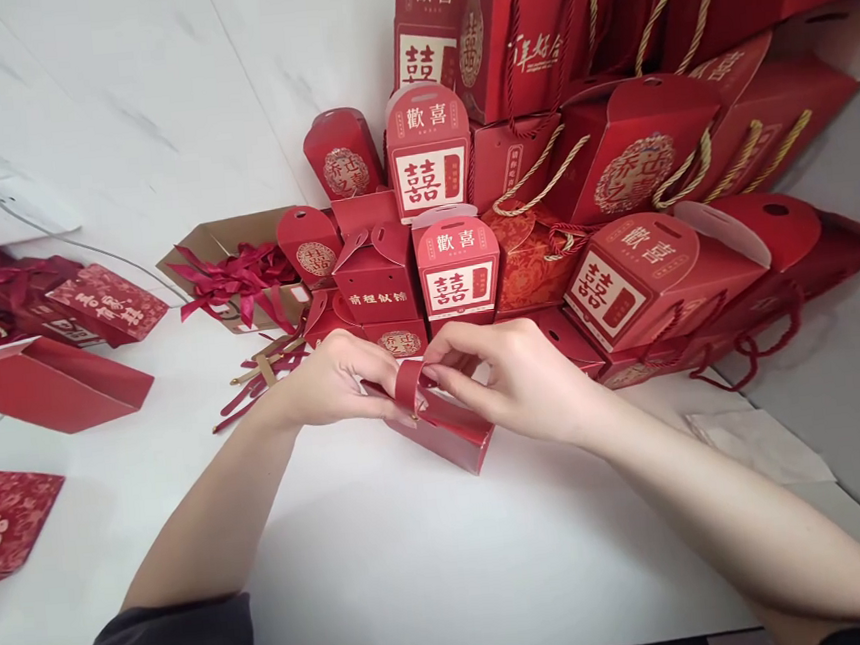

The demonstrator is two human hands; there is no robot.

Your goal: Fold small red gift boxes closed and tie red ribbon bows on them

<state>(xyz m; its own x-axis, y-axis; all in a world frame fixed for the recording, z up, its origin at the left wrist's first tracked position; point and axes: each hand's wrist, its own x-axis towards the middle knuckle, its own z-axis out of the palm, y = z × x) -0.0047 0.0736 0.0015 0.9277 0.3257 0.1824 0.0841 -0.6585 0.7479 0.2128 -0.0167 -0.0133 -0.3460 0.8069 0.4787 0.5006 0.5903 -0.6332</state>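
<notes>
Near the middle of the white table [421, 564], a small red box [447, 435] lies tilted under both hands. A dark red strap [408, 387] arches up in a loop over its top. My left hand [349, 378] is closed at the left side of the loop, its fingers on the strap and the box's top edge. On the right side of the loop, my right hand [479, 366] pinches the strap between thumb and fingers. The fingertips partly cover the strap's ends and the box top.
Stacked red gift boxes [458, 265] with rope handles fill the back and right. A cardboard box [221, 242] of red ribbons stands back left, loose straps [265, 377] before it. More red boxes [51, 381] lie left.
</notes>
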